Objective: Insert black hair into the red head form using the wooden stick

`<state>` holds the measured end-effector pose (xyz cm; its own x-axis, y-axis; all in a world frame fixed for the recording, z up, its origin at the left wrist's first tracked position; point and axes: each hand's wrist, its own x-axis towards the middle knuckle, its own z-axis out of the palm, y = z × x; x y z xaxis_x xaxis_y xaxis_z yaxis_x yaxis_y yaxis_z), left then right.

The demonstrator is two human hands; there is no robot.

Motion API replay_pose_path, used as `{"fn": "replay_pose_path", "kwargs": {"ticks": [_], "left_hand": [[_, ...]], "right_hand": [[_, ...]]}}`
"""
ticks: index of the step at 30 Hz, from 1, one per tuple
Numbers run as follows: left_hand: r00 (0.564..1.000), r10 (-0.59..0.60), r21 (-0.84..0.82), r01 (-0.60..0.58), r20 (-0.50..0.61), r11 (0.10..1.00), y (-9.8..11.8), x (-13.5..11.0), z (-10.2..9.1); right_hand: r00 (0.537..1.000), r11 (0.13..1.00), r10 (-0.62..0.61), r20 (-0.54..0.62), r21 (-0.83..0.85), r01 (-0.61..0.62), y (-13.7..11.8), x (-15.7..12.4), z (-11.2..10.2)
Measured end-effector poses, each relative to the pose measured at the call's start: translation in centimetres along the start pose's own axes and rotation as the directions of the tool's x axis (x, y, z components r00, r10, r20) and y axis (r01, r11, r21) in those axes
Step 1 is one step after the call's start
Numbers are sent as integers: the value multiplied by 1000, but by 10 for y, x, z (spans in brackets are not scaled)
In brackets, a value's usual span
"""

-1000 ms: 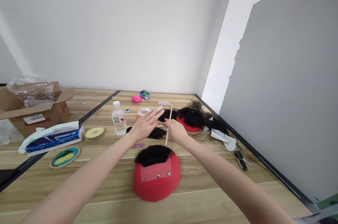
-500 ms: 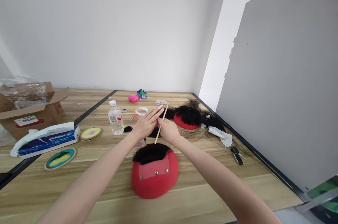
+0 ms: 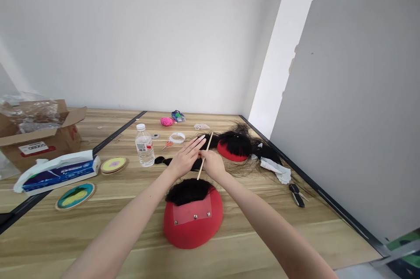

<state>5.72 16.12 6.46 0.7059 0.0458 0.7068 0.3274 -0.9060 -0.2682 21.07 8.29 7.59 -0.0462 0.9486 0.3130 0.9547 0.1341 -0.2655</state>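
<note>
My right hand [image 3: 213, 164] is closed around a thin wooden stick [image 3: 207, 148] that slants up and away from me. My left hand [image 3: 185, 157] lies beside it with the fingers stretched out, the fingertips touching near the stick and a dark strand of hair [image 3: 170, 160] on the table. Just in front of both hands sits a red dome-shaped block [image 3: 193, 220] with black hair on its top and a clear plate screwed to its face. A second red block [image 3: 231, 150] covered in long black hair lies beyond the hands.
A water bottle [image 3: 144, 146], round embroidery hoops [image 3: 113, 165], a tissue box [image 3: 57, 173] and a cardboard box [image 3: 36, 134] stand at the left. Scissors [image 3: 167, 144], a tape roll [image 3: 178, 138] and pink yarn [image 3: 166, 121] lie farther back. White cloth [image 3: 275, 168] and black clips [image 3: 297, 193] lie at the right, near a grey wall panel.
Both hands stayed together above the near red block while the stick tilted slightly. The view shifted a little; the left fingers remain stretched out.
</note>
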Motion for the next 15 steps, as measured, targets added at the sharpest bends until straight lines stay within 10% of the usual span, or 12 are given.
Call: {"fn": "replay_pose_path", "kwargs": {"ticks": [15], "left_hand": [[984, -157, 2, 157, -87, 988, -2, 34, -11]], "right_hand": [[951, 897, 36, -308, 430, 105, -9, 27, 3]]}}
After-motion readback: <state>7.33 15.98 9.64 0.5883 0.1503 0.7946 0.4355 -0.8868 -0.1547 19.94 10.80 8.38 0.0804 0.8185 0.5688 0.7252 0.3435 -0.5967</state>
